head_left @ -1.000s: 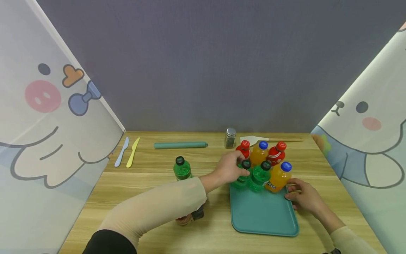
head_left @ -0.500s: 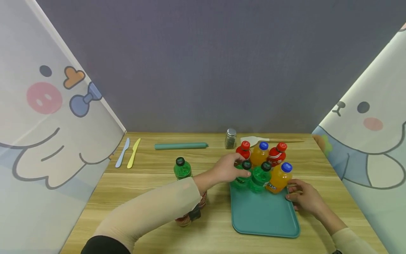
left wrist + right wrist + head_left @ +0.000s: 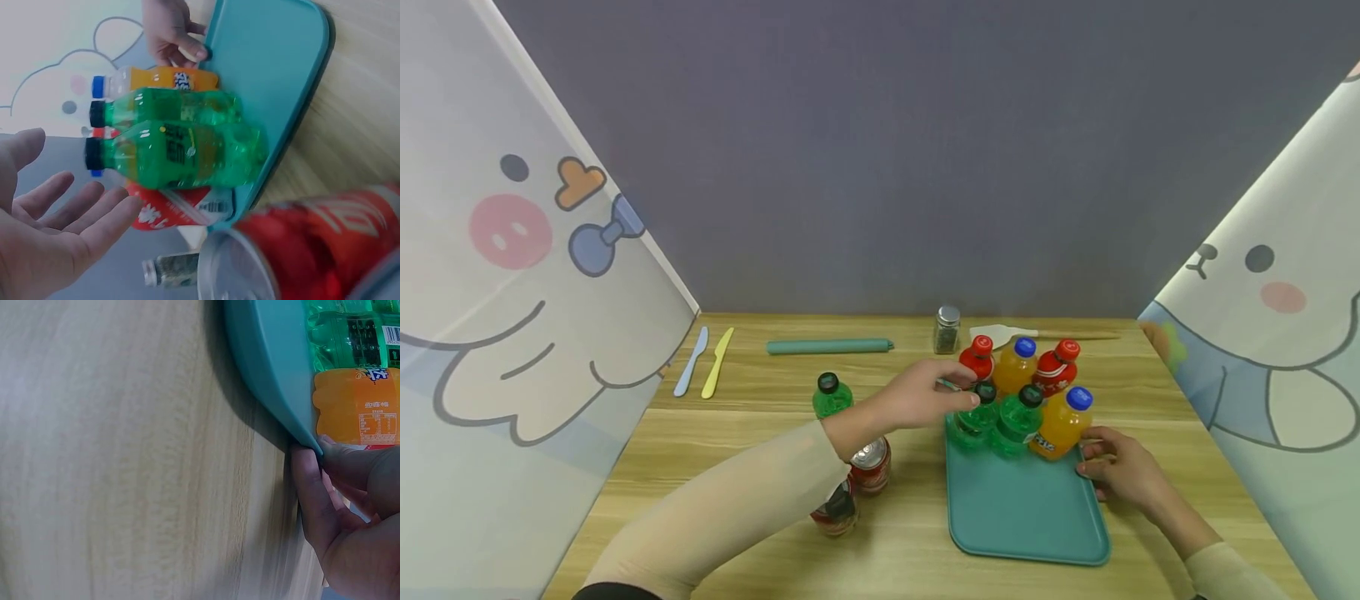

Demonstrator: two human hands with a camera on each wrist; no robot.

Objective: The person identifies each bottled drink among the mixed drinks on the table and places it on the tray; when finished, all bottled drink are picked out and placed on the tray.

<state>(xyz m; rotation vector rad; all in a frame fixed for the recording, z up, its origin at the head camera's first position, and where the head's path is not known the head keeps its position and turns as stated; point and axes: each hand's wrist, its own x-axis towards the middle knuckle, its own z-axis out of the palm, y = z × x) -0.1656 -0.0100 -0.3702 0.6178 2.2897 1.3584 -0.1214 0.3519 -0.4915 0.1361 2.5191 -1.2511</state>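
Observation:
On the teal tray [image 3: 1028,510] stand two green soda bottles with black caps, two orange soda bottles with blue caps and two red-capped bottles. My left hand [image 3: 917,396] is just left of the nearer-left green bottle [image 3: 973,427]; in the left wrist view a gap shows between its spread fingers and that bottle [image 3: 181,153]. Thumb and fingers of my right hand [image 3: 1123,473] pinch the tray's right rim, beside the front orange bottle [image 3: 1060,427]. The right wrist view shows the same pinch on the rim [image 3: 275,406].
Left of the tray are two red soda cans, one [image 3: 872,467] partly behind my left forearm, and another green bottle [image 3: 832,397]. Along the back lie a blue knife [image 3: 691,362], a yellow knife [image 3: 718,362], a teal rod [image 3: 829,346] and a white spatula [image 3: 996,333], near a shaker [image 3: 947,330].
My left hand has let go of the left green bottle and drawn back leftward, uncovering more of the cans. My right hand stays on the tray rim.

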